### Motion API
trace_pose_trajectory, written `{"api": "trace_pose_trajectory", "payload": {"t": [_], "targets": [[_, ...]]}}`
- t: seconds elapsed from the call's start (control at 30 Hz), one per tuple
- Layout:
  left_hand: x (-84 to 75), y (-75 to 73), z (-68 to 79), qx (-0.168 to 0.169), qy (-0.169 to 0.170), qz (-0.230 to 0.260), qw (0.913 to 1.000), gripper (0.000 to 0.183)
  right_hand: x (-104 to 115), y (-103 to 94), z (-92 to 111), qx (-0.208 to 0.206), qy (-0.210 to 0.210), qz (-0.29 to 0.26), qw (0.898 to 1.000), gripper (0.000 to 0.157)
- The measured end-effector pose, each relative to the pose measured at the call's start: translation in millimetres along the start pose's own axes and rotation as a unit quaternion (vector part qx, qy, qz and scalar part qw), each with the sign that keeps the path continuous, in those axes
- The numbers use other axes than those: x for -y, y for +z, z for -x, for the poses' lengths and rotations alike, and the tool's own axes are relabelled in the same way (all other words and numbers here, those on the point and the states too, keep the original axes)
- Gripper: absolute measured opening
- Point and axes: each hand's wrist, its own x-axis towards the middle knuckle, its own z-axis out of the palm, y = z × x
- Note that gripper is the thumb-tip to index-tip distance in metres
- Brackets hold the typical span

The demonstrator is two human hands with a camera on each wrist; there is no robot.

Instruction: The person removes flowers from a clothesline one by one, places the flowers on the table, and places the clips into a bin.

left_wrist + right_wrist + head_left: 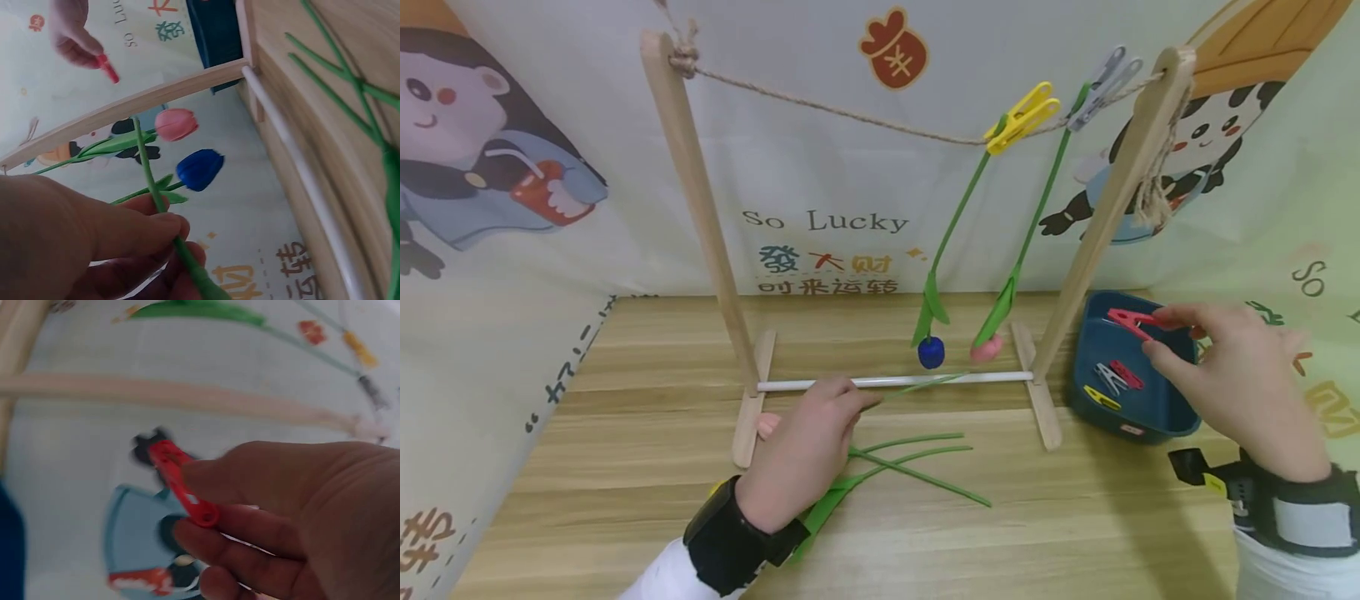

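My left hand (808, 454) pinches the green stem (150, 175) of an artificial flower between thumb and fingers, low in front of the rack's white crossbar (895, 381). A pink bloom (767, 425) shows just behind that hand. Over the blue bin (1086, 367), my right hand (1247, 375) pinches a red clothespin (1131, 321) between thumb and fingers. From the rope (850, 111) a blue tulip (931, 352) hangs upside down by a yellow clothespin (1022, 117). To its right a pink tulip (987, 347) hangs from a pale grey clothespin (1101, 87).
Several green stems (917, 479) lie crossed on the wooden table, partly under my left forearm. Loose clothespins (1108, 379) lie in the bin, right of the rack. Two wooden posts (703, 208) hold the rope. A printed sheet (820, 183) stands behind.
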Motion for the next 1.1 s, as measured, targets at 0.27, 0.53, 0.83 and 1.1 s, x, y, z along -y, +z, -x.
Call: {"api": "trace_pose_trajectory", "payload": {"t": [0.27, 0.53, 0.83, 1.1], "targets": [[8.7, 27.3, 0.9, 0.087, -0.031, -0.015, 0.9956, 0.045, -56.4, 51.9, 2.4, 0.14, 0.046, 0.02, 0.989, 0.032], [18.0, 48.2, 3.9, 0.105, -0.035, -0.025, 0.9935, 0.048, -78.2, 91.5, 2.5, 0.196, 0.075, -0.004, 0.978, 0.034], [27.3, 66.4, 4.2, 0.125, -0.05, -0.036, 0.9902, 0.039, -83.8, 105.2, 1.2, 0.217, 0.095, -0.015, 0.971, 0.032], [30.0, 71.4, 3.4, 0.113, -0.033, -0.042, 0.9922, 0.033, -88.9, 111.3, -0.2, 0.221, 0.101, -0.01, 0.97, 0.037]]}}
